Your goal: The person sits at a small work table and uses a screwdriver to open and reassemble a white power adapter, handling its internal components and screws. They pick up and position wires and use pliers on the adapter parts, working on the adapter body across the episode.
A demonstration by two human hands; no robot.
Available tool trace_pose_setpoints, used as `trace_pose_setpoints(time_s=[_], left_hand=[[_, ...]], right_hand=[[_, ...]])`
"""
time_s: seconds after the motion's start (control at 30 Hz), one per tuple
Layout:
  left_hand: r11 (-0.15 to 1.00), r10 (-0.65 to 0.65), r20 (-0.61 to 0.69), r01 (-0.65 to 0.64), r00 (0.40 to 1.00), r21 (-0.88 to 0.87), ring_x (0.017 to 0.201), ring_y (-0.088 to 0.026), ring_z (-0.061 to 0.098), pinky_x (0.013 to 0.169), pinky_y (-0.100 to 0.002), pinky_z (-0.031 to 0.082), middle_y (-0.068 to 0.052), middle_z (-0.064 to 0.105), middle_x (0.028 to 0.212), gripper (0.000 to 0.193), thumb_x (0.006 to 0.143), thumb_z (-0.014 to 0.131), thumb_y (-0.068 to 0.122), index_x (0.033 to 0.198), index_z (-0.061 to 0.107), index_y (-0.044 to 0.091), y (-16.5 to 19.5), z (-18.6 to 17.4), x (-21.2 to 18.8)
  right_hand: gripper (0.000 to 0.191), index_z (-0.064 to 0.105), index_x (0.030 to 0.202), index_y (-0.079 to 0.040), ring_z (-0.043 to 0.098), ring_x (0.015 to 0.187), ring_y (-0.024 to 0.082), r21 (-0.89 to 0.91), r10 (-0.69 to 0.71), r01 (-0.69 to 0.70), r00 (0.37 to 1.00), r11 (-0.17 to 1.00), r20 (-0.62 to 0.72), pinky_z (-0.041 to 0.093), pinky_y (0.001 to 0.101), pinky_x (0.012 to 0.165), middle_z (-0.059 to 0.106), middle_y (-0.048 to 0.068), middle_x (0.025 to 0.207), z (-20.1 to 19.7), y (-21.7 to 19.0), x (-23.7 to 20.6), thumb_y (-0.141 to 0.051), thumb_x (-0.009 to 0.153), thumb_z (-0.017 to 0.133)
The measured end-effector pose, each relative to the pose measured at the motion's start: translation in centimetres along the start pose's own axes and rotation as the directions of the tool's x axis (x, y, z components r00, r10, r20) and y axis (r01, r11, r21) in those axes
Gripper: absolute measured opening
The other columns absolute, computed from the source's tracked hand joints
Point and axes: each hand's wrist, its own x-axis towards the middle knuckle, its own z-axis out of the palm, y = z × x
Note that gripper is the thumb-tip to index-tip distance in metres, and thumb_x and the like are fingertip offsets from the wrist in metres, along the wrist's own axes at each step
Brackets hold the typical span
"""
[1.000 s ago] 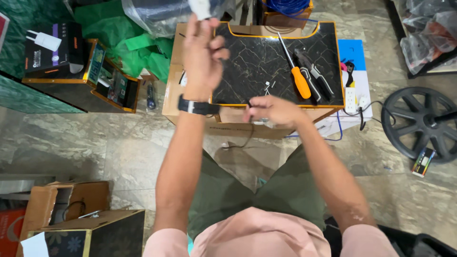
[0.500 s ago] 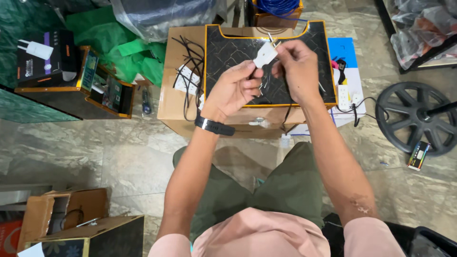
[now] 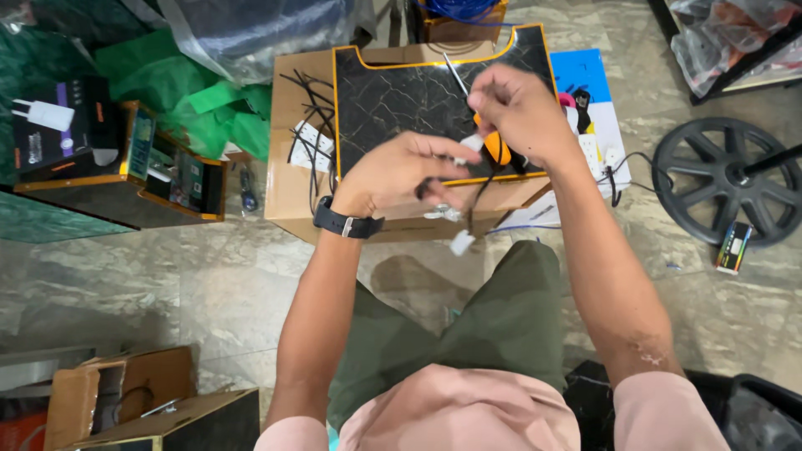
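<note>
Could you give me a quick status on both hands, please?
Left hand pinching a small white connector. Right hand beside it, grip unclear. Orange-handled screwdriver underneath.

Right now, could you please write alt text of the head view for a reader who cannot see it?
A seated person's left hand and right hand work small white parts and thin black wires above a black marble-patterned board on a cardboard box; an orange-handled screwdriver lies beneath the right hand.

Both arms reach forward, elbows bent. Left hand (image 3: 393, 171) sits palm-down with fingers curled, right hand (image 3: 522, 113) raised just above it, fingers pinched tight.
</note>
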Motion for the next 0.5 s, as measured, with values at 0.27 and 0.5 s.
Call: trace_pose_setpoints(time_s=[0.27, 0.5], left_hand=[[0.947, 0.272, -0.303, -0.311, 0.913, -0.086, 0.110, -0.018, 0.067, 0.088, -0.032, 0.055, -0.009, 0.067, 0.122, 0.044, 0.105, 0.059, 0.021, 0.146, 0.057, 0.006, 0.0, 0.7, 2.7], [0.545, 0.296, -0.461, -0.545, 0.836, -0.638, 0.106, -0.024, 0.070, 0.092, -0.035, 0.057, -0.015, 0.067, 0.118, 0.036, 0.102, 0.042, 0.016, 0.135, 0.050, 0.005, 1.3, -0.2, 3.3]], right_hand=[[0.013, 0.055, 0.111, -0.002, 0.057, 0.074, 0.007, 0.047, -0.211, 0.219, 0.969, 0.975, -0.131, 0.045, 0.0235, 0.065, 0.064, 0.002, 0.083, 0.8, -2.7, -1.4, -0.005, 0.107, 0.067], [0.014, 0.055, 0.105, -0.007, 0.065, 0.080, 0.012, 0.222, -0.018, -0.075, 0.919, 0.972, 0.393, 0.052, 0.0282, 0.079, 0.067, 0.004, 0.085, 2.6, 1.9, -3.0, -0.019, 0.104, 0.060]])
